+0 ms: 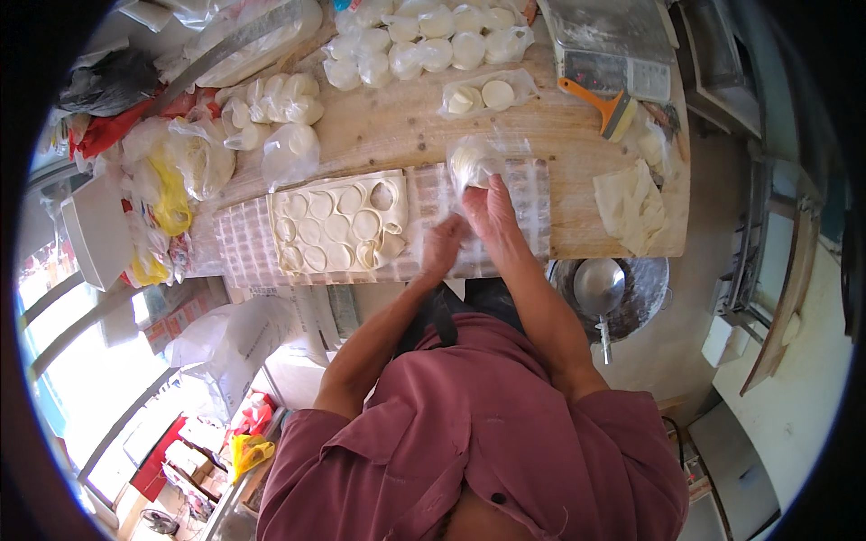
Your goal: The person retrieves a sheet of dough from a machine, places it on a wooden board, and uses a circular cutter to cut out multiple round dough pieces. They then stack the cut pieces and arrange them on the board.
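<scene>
My right hand grips the near end of a clear plastic bag holding a stack of round dough wrappers. Just left of it, my left hand is blurred with its fingers curled; whether it pinches part of the bag cannot be made out. Both hands are over a plastic-covered, brick-patterned mat along the table's near edge. To their left on that mat lies a layered dough sheet cut into several circles. One circle at its upper right is an open hole, and a dough scrap is folded at its right edge.
Bagged dough rounds line the back of the wooden table, with another small bag nearer. An orange-handled scraper lies by a digital scale. Loose dough is at right. Below stands a metal basin with a ladle.
</scene>
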A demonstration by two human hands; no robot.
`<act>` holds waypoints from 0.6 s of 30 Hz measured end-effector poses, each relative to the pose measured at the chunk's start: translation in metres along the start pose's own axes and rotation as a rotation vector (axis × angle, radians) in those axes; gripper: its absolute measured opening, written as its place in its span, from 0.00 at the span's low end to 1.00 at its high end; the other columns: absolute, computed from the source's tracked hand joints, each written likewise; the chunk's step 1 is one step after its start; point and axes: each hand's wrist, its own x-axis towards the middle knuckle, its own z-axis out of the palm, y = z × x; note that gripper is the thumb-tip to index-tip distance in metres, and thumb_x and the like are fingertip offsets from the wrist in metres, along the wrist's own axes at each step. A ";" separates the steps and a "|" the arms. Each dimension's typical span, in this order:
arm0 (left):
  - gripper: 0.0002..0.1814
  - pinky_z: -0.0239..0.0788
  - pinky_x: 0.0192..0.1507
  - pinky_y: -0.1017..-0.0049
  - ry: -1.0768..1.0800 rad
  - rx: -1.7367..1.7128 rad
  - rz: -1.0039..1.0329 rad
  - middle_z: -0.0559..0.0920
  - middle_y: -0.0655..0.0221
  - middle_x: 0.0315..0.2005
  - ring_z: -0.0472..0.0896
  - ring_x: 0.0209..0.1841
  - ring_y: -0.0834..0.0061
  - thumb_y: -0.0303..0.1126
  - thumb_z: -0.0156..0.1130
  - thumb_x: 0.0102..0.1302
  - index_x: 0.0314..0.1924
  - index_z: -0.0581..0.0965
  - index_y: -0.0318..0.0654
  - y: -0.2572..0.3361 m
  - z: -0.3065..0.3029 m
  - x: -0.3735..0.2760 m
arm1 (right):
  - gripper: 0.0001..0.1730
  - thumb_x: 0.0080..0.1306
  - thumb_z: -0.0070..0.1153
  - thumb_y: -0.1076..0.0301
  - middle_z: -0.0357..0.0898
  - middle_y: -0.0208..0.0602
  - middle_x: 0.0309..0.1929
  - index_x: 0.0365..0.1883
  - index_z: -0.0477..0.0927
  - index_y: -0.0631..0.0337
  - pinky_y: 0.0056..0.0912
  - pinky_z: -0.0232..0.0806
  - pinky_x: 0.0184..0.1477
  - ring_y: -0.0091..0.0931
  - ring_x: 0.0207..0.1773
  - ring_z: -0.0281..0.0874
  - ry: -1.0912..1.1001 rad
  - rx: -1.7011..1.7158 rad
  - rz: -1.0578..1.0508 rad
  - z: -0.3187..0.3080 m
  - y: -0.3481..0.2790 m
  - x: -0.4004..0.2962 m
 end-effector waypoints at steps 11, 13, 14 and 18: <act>0.31 0.75 0.47 0.55 0.351 0.332 0.307 0.80 0.57 0.46 0.81 0.52 0.54 0.42 0.79 0.59 0.56 0.74 0.39 0.059 -0.002 -0.007 | 0.18 0.79 0.55 0.65 0.83 0.34 0.57 0.64 0.77 0.60 0.31 0.76 0.56 0.27 0.57 0.82 -0.002 -0.930 0.032 -0.090 -0.038 0.009; 0.18 0.76 0.46 0.54 0.302 0.297 0.304 0.81 0.58 0.46 0.83 0.50 0.52 0.37 0.72 0.65 0.51 0.78 0.41 0.051 0.002 0.010 | 0.18 0.79 0.54 0.64 0.84 0.34 0.54 0.64 0.78 0.59 0.30 0.76 0.53 0.27 0.55 0.83 -0.074 -0.907 -0.004 -0.104 -0.025 0.015; 0.15 0.76 0.46 0.54 0.265 0.267 0.289 0.80 0.59 0.47 0.83 0.50 0.51 0.37 0.71 0.67 0.50 0.79 0.42 0.045 0.003 0.018 | 0.18 0.80 0.54 0.63 0.84 0.34 0.52 0.63 0.78 0.59 0.31 0.76 0.53 0.28 0.54 0.83 -0.071 -0.906 -0.013 -0.109 -0.022 0.020; 0.06 0.77 0.37 0.65 -0.033 -0.264 0.229 0.82 0.63 0.33 0.84 0.34 0.67 0.30 0.60 0.76 0.40 0.77 0.35 0.039 0.002 0.014 | 0.18 0.79 0.54 0.62 0.85 0.36 0.51 0.61 0.79 0.60 0.33 0.78 0.50 0.30 0.51 0.85 -0.045 -0.785 0.145 -0.145 -0.039 0.034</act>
